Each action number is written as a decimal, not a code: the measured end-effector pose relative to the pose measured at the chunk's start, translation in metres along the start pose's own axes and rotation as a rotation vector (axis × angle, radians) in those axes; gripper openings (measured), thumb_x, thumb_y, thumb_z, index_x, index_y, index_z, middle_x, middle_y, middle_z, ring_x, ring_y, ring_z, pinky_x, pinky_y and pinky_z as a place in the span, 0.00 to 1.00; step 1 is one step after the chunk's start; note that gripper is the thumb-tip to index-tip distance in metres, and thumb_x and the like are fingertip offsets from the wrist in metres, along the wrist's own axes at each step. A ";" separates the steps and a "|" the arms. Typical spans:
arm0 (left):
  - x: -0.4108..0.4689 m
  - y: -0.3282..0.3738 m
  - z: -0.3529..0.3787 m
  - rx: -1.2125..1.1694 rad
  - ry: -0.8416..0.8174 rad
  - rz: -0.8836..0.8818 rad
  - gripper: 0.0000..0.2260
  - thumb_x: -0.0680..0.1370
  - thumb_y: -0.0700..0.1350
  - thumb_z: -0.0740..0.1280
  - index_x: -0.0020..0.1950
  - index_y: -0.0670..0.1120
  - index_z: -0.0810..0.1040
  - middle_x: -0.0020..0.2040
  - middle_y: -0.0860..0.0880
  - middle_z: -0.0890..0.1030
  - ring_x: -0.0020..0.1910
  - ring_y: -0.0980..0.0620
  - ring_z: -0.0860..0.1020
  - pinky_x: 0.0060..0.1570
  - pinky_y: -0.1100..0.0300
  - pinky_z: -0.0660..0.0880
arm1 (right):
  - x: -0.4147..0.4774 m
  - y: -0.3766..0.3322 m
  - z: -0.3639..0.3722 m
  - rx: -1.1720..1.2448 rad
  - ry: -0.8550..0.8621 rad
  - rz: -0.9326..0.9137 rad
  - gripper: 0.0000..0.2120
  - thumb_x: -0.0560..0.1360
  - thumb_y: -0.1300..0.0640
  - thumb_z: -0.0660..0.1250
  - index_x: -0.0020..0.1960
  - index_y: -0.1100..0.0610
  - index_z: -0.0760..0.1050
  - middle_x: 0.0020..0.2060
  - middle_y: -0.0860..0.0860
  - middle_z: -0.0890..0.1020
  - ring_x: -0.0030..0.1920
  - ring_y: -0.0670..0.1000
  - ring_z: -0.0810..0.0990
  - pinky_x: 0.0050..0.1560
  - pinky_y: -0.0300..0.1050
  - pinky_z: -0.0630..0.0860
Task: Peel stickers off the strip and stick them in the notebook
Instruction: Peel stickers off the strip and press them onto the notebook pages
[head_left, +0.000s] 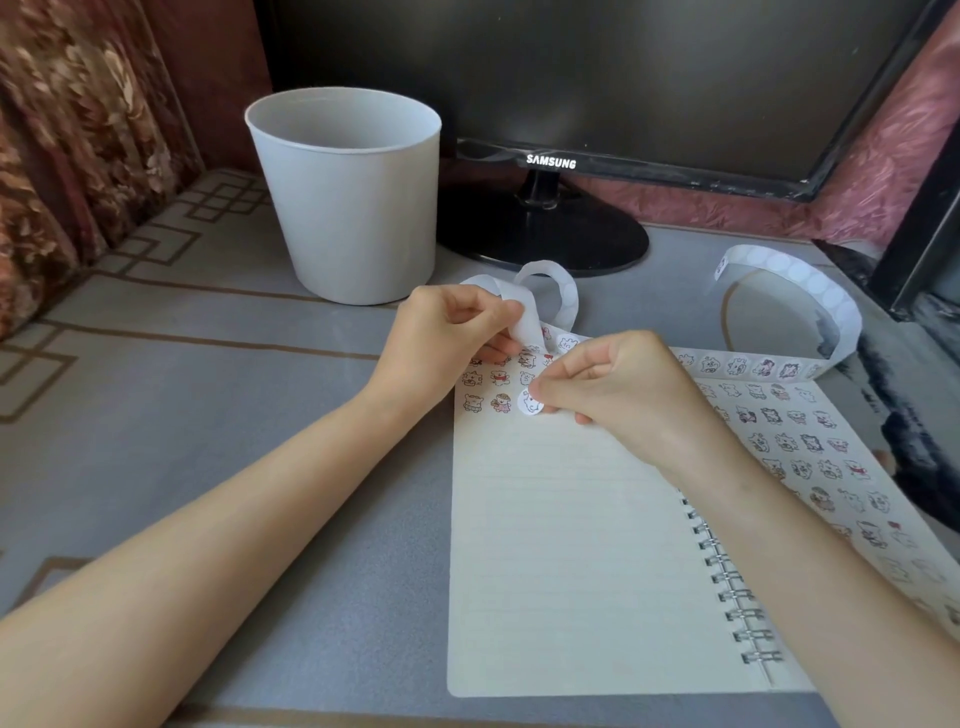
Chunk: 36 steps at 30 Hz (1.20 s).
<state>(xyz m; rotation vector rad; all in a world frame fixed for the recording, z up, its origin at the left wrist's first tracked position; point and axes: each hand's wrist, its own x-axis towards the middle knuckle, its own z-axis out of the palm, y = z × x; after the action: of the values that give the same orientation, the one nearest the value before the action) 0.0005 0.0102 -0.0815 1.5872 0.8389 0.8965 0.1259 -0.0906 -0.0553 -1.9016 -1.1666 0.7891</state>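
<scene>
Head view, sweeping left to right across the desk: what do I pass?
Curtain → white bin → left hand holding the strip → round sticker → right hand pinching it → strip's coiled end.

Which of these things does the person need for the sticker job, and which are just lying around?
In use: sticker strip, gripped by the left hand; round sticker, pinched by the right hand; open spiral notebook.

Just lying about: white bin, untouched; Samsung monitor; patterned curtain.
</scene>
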 end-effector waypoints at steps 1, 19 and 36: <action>0.000 0.000 0.000 -0.001 0.000 0.000 0.08 0.77 0.42 0.68 0.38 0.41 0.82 0.37 0.42 0.84 0.40 0.46 0.83 0.45 0.61 0.80 | 0.000 0.000 0.001 -0.004 0.004 0.000 0.03 0.67 0.58 0.74 0.35 0.55 0.82 0.31 0.48 0.84 0.28 0.43 0.73 0.38 0.43 0.73; 0.001 -0.002 0.000 0.012 0.003 -0.001 0.09 0.76 0.43 0.69 0.38 0.42 0.82 0.36 0.42 0.84 0.41 0.44 0.83 0.48 0.56 0.80 | -0.001 0.002 0.005 -0.077 0.060 -0.029 0.04 0.67 0.58 0.74 0.33 0.54 0.81 0.31 0.50 0.84 0.28 0.45 0.74 0.35 0.42 0.72; 0.002 -0.003 0.001 0.010 0.006 0.004 0.09 0.76 0.43 0.69 0.38 0.42 0.82 0.36 0.43 0.84 0.40 0.44 0.83 0.48 0.56 0.80 | -0.002 0.003 0.005 -0.106 0.064 -0.072 0.05 0.68 0.58 0.73 0.33 0.53 0.80 0.24 0.45 0.79 0.23 0.42 0.70 0.24 0.30 0.64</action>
<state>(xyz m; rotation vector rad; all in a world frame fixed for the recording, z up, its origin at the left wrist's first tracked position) 0.0021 0.0119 -0.0840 1.5963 0.8459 0.9011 0.1221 -0.0917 -0.0602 -1.9442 -1.2517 0.6348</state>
